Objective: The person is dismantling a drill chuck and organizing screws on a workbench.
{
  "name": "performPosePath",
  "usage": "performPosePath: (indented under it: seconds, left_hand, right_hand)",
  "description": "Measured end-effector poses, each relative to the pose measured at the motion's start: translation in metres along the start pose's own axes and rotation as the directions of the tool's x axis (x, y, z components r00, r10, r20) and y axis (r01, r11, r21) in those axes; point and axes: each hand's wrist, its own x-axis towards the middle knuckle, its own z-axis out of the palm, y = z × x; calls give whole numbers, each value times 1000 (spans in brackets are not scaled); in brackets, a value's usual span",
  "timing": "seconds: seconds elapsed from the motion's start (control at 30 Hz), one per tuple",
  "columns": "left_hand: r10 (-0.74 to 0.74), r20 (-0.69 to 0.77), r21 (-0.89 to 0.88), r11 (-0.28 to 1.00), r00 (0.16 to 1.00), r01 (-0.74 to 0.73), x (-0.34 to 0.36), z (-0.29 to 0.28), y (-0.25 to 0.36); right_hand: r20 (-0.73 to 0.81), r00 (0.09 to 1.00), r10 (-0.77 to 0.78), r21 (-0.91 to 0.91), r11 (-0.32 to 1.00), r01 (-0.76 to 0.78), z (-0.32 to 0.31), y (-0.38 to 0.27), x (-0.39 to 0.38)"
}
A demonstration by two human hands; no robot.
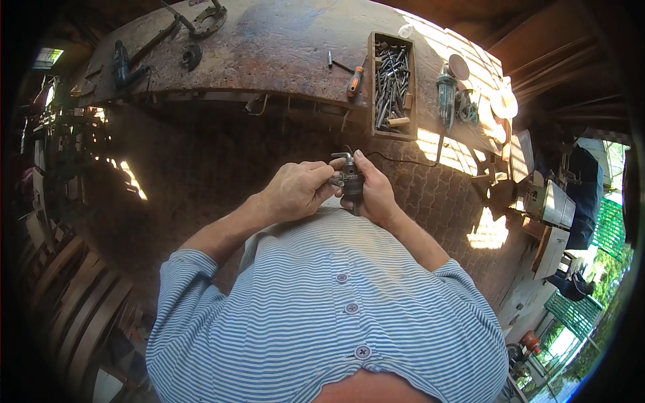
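Observation:
Close in front of my striped shirt, my right hand (376, 188) is wrapped round a dark, cylindrical drill chuck (352, 183). A bent silver metal rod (342, 155) sticks out at its top end. My left hand (301, 190) is closed at the chuck's left side, its fingers pinching a small metal chuck key (336, 180) against it. The fingers partly hide the key and the lower end of the chuck.
Ahead stands a worn wooden workbench (282, 50). On it lie a wooden box (370, 80) of drill bits, an orange-handled screwdriver (355, 82), a green power tool (446, 97) and a dark drill (122, 67). A dark cord (403, 161) hangs before the bench; curved wooden pieces (87, 295) stand left.

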Motion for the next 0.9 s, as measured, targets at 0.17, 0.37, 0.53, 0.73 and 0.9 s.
performPosePath:
  seconds: [0.17,0.37,0.53,0.73,0.9]
  left_hand:
    - [-2,-32,160,987,999,7,5,-16,-3]
    - [-64,9,284,957,998,59,7,-46,0]
    - [-74,57,393,918,996,45,17,-60,0]
    - [-13,42,478,878,999,-8,27,-58,-3]
    - [61,37,549,833,997,-72,38,-60,2]
  right_hand:
    - [130,989,-69,-95,992,81,5,-3,21]
    - [174,984,-23,-80,996,38,32,-29,22]
    - [278,959,-56,-191,975,112,26,-37,37]
    - [255,956,-147,-255,943,214,26,-39,50]
    - [234,957,-171,-214,951,222,26,-53,47]
